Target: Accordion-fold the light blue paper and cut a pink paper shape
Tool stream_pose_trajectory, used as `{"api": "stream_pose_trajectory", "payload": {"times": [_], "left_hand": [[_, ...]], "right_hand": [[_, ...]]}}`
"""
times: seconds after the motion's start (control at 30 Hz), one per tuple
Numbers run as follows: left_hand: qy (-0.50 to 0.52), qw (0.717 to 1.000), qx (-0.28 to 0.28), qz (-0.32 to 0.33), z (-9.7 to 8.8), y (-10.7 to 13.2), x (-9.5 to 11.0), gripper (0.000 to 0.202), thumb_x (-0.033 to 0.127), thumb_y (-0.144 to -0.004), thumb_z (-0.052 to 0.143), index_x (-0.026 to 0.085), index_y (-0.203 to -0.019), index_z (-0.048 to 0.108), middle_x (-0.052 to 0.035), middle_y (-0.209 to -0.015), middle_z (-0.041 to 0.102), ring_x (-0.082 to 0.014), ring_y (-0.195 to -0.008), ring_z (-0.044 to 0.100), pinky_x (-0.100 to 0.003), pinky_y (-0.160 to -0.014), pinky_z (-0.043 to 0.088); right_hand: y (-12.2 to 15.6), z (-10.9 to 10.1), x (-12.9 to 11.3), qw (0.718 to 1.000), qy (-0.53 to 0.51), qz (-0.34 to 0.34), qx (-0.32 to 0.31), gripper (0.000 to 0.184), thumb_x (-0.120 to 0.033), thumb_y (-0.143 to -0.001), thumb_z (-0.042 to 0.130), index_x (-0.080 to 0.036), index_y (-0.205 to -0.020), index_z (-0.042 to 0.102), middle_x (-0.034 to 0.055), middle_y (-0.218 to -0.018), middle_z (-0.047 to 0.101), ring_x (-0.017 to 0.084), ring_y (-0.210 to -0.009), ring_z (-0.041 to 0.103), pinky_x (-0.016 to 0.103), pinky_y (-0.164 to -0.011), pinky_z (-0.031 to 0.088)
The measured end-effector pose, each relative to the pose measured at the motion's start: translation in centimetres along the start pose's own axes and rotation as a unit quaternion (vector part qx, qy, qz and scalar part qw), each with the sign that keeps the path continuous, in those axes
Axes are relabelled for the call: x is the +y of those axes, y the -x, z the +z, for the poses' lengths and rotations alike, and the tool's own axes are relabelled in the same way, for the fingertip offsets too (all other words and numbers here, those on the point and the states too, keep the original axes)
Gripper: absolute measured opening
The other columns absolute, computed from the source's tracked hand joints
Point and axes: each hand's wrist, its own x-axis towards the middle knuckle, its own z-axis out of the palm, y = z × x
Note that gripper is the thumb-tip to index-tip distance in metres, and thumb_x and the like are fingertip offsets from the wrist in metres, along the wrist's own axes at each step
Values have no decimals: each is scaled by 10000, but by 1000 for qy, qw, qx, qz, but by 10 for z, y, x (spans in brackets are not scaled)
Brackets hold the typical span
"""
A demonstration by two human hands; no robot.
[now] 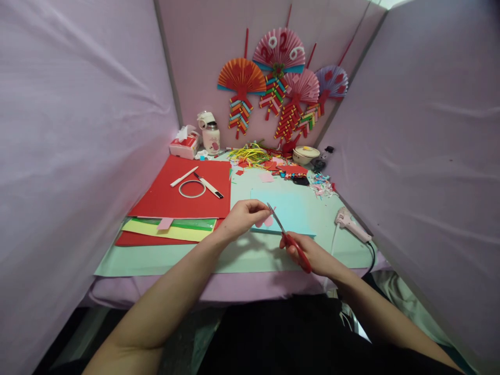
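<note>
My left hand [247, 214] is closed in a pinch, thumb against fingers, on a small piece of pink paper [268, 221] with rounded edges. It is over light blue paper [297, 208] on the table. My right hand [307, 251] is wrapped round the red handles of a pair of scissors [299, 252]. Their blades point up and left, with the tips close to the left fingertips and the pink paper. Whether the blades touch the paper is too small to tell.
Red paper sheets [156, 200] on the left bear a tape ring [191, 196] and white pens or cutters [211, 187]. A glue gun [351, 223] lies right. Yellow cords [250, 155], a lidded bowl [305, 154], a bottle [211, 138] and tissues [185, 147] stand behind; fans [279, 52] hang on the back wall.
</note>
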Motion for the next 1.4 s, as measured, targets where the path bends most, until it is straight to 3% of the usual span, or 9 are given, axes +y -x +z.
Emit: {"api": "stream_pose_trajectory", "payload": {"times": [0.27, 0.57, 1.4], "left_hand": [[96, 995, 17, -33, -2, -1, 0, 314, 338, -674, 761, 166, -883, 601, 0, -730, 643, -128, -672, 573, -259, -658, 396], [108, 993, 0, -45, -4, 0, 2, 341, 322, -667, 776, 179, -873, 545, 1, -740, 673, -142, -715, 609, -270, -699, 378], [136, 985, 102, -41, -2, -4, -1, 424, 381, -591, 827, 175, -798, 520, 32, -689, 595, -105, -643, 559, -264, -648, 423]], "right_hand": [[4, -8, 0, 1000, 14, 10, -7, 402, -564, -881, 479, -174, -898, 574, -20, -681, 492, 102, -573, 387, 224, -515, 327], [9, -20, 4, 999, 38, 6, -33, 406, -575, -870, 504, -175, -888, 573, -2, -708, 512, 119, -619, 395, 237, -545, 348], [11, -20, 1, 999, 32, 2, -40, 483, -658, -851, 483, -183, -838, 566, -7, -694, 505, 120, -611, 389, 241, -545, 335]]}}
